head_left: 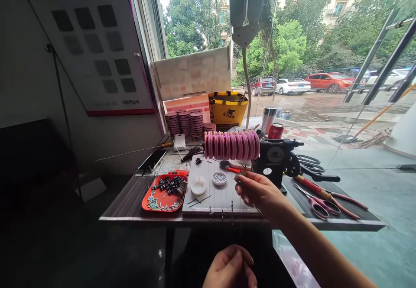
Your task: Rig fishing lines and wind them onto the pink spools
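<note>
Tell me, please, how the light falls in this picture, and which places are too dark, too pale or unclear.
Head view: outside daylight turns the right side pale; head view: the left lies in deep shadow, dulling the large grey board with dark squares; head view: what the bare right hand pinches is too small to tell.

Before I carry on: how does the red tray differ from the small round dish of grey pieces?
The red tray is rounded-rectangular and clearly larger; the white dish is round and small. The tray holds mixed parts, including a heap of black pieces; the dish holds only grey pieces. The dish sits nearer the right hand, the tray further left. Both hold loose small parts.
</note>
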Demonstrator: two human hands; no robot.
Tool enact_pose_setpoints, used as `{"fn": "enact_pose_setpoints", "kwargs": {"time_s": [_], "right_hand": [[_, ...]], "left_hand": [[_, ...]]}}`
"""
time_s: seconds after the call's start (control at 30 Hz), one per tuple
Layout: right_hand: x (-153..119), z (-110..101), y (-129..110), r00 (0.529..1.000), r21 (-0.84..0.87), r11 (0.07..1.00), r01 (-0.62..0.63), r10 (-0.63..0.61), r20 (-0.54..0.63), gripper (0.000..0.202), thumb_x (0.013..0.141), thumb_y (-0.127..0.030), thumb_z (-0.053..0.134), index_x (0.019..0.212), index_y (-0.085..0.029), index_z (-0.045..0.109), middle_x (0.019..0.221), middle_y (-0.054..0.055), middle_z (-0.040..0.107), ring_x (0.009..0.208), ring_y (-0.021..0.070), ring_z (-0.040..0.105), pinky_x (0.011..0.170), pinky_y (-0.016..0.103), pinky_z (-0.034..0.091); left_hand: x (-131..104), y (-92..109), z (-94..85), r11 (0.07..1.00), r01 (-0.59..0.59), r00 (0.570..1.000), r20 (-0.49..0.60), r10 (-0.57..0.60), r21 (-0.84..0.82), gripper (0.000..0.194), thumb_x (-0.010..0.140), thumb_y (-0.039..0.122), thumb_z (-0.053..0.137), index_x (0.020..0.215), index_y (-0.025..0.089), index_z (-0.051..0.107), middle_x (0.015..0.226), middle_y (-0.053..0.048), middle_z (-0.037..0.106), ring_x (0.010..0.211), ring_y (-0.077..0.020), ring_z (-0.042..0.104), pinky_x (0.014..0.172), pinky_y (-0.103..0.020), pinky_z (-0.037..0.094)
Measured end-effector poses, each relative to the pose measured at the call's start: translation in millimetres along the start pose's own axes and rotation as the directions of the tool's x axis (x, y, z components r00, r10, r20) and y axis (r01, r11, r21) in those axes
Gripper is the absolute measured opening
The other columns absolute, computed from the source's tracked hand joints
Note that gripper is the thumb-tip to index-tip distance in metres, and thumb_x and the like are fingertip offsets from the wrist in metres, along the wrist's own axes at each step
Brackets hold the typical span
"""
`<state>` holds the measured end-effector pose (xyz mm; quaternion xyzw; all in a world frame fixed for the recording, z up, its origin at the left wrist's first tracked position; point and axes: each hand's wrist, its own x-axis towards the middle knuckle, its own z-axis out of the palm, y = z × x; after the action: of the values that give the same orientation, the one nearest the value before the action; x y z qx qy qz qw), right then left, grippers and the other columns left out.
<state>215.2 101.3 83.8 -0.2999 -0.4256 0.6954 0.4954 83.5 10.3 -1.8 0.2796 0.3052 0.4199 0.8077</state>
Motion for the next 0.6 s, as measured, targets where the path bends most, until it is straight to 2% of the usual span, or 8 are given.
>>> {"fn": "enact_pose_setpoints", "kwargs": {"time_s": [0.13,0.3,0.47,0.6], "right_hand": [[-1,1,-1,1.000,-0.010,1.000,-0.004,0.004,-0.014,0.035,0.063,-0.038,0.069,0.081,-0.014,0.051,0.052,-0.002,0.056,0.036,0.0033,0.042,0.036,0.016,0.021],[0,-1,1,0.999,-0.020,1.000,-0.011,0.011,-0.035,0.035,0.062,-0.039,0.070,0.077,-0.014,0.051,0.052,-0.001,0.056,0.035,0.0038,0.041,0.035,0.017,0.020],[1,-2,2,1.000,-0.018,1.000,-0.002,0.002,-0.027,0.032,0.064,-0.037,0.069,0.080,-0.014,0.053,0.052,-0.001,0.056,0.036,0.0035,0.040,0.036,0.017,0.022],[0,-1,1,1.000,-0.010,1.000,0.000,0.000,-0.029,0.033,0.063,-0.037,0.069,0.079,-0.014,0.052,0.051,-0.001,0.055,0.036,0.0035,0.040,0.036,0.016,0.022]], "left_hand": [[0,-1,-0.7,1.000,0.008,1.000,0.028,-0.008,-0.008,0.032,0.062,0.042,0.068,0.061,0.012,0.056,0.040,-0.001,0.056,0.035,-0.0052,0.045,0.041,-0.017,0.025],[1,-5,-2.5,1.000,0.001,0.999,0.042,-0.001,-0.019,0.038,0.055,0.048,0.070,0.059,0.013,0.054,0.038,0.000,0.055,0.032,-0.0044,0.042,0.037,-0.016,0.022],[3,-12,-10.1,1.000,-0.008,0.998,0.060,0.008,0.001,0.035,0.062,0.046,0.067,0.064,0.014,0.054,0.041,0.000,0.057,0.032,-0.0039,0.042,0.036,-0.016,0.021],[3,-13,-13.8,1.000,0.006,0.998,0.065,-0.007,0.025,0.036,0.061,0.048,0.067,0.063,0.014,0.054,0.041,0.000,0.056,0.030,-0.0031,0.038,0.034,-0.016,0.018]]}}
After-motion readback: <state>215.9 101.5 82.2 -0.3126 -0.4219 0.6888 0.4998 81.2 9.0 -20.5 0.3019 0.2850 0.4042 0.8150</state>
